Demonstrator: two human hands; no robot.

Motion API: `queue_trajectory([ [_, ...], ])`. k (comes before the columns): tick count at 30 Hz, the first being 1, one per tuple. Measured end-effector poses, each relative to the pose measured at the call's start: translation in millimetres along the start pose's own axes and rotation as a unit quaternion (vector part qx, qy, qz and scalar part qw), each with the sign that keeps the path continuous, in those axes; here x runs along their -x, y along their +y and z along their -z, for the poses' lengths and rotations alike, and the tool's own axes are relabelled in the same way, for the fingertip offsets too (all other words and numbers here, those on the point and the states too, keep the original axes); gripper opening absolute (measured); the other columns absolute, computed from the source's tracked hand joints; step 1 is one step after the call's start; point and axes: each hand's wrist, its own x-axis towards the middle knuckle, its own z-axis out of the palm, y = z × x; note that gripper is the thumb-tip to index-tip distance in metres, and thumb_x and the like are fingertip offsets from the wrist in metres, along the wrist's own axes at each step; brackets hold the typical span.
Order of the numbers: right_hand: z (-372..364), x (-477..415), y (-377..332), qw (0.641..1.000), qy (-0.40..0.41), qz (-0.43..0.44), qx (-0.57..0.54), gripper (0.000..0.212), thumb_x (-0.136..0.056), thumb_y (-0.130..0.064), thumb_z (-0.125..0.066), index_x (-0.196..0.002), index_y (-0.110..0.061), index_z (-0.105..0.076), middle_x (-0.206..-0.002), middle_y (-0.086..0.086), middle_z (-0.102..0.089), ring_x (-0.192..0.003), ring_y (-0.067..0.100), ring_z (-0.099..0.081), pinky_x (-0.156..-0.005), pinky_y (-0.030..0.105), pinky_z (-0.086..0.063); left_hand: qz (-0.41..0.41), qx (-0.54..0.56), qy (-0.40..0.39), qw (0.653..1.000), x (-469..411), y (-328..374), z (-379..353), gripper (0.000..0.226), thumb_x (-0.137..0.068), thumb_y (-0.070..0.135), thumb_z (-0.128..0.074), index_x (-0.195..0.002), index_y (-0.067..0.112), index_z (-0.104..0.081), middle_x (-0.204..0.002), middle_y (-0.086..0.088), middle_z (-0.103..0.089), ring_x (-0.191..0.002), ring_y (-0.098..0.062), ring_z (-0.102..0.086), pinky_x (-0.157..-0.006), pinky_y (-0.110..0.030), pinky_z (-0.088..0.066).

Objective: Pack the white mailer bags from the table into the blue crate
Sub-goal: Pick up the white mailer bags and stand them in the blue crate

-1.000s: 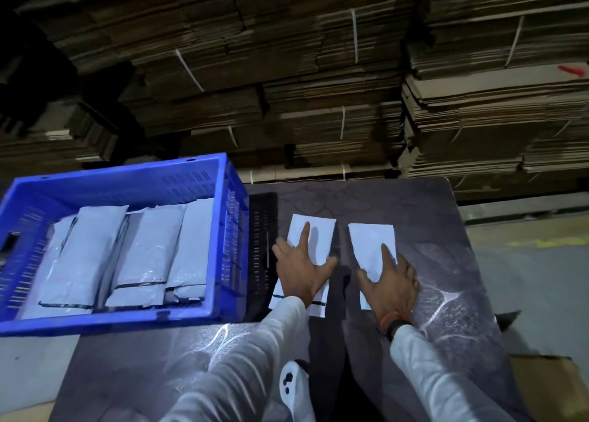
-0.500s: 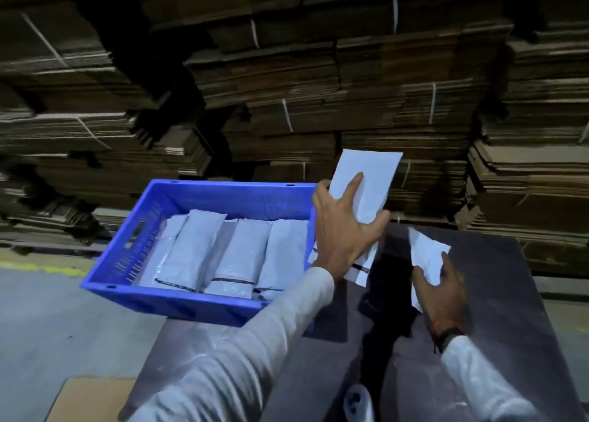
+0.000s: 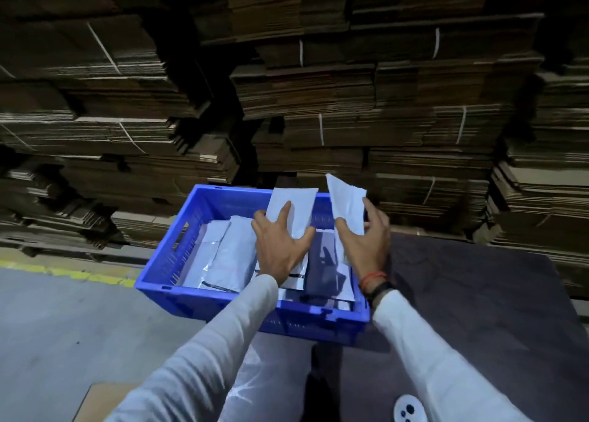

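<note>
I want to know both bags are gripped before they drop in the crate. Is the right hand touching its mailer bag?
Touching. The head view shows the right hand with thumb and fingers pinching the mailer bag from both sides.

Both arms wore long, pale grey sleeves of soft knit cloth, creased along the forearms and ending at the wrists. The left hand (image 3: 279, 249) was bare, with no ring or band showing. At the wrist of the right hand (image 3: 366, 243) sat a thin red thread (image 3: 371, 278) and, just below it, a dark band (image 3: 381, 289).
</note>
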Motion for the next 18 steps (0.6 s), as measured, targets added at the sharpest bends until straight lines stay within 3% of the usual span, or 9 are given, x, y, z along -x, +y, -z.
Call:
queue_trajectory([
  [5, -47, 25, 7, 0.997, -0.002, -0.009, 0.074, 0.067, -0.07, -0.034, -0.078, -0.132, -0.019, -0.056, -0.133, 0.003, -0.05, -0.123, 0.021, -0.049, -0.099, 0.026, -0.038, 0.036, -0.051, -0.047, 0.997, -7, -39, -12, 0.078, -0.079, 0.064, -0.06, -0.147, 0.033, -0.038, -0.141, -0.02, -0.03, -0.134, -0.037, -0.027, -0.092, -0.044, -0.047],
  [12, -77, 34, 38, 0.974, -0.028, -0.056, 0.217, 0.071, -0.072, -0.043, -0.072, -0.135, -0.02, -0.049, -0.137, 0.011, -0.044, -0.129, 0.032, -0.04, -0.103, 0.041, -0.04, 0.024, -0.101, -0.116, 0.988, -8, -69, -39, 0.081, -0.084, 0.064, -0.053, -0.153, 0.028, -0.028, -0.143, -0.024, -0.029, -0.131, -0.04, -0.03, -0.103, -0.044, -0.04],
  [15, -78, 34, 57, 0.948, -0.094, -0.092, 0.291, 0.074, -0.08, -0.045, -0.068, -0.143, -0.019, -0.04, -0.148, 0.018, -0.031, -0.136, 0.038, -0.028, -0.108, 0.043, -0.034, 0.033, -0.115, -0.201, 0.972, -7, -79, -52, 0.085, -0.09, 0.062, -0.046, -0.157, 0.026, -0.01, -0.157, -0.027, -0.01, -0.144, -0.044, -0.014, -0.115, -0.046, -0.025],
  [18, -78, 38, 77, 0.909, -0.199, -0.109, 0.349, 0.072, -0.087, -0.051, -0.059, -0.147, -0.021, -0.034, -0.159, 0.018, -0.007, -0.144, 0.04, -0.014, -0.113, 0.047, -0.025, 0.022, -0.141, -0.283, 0.949, -5, -90, -60, 0.085, -0.094, 0.064, -0.039, -0.158, 0.025, 0.002, -0.161, -0.025, 0.009, -0.15, -0.041, 0.004, -0.117, -0.051, -0.019],
])
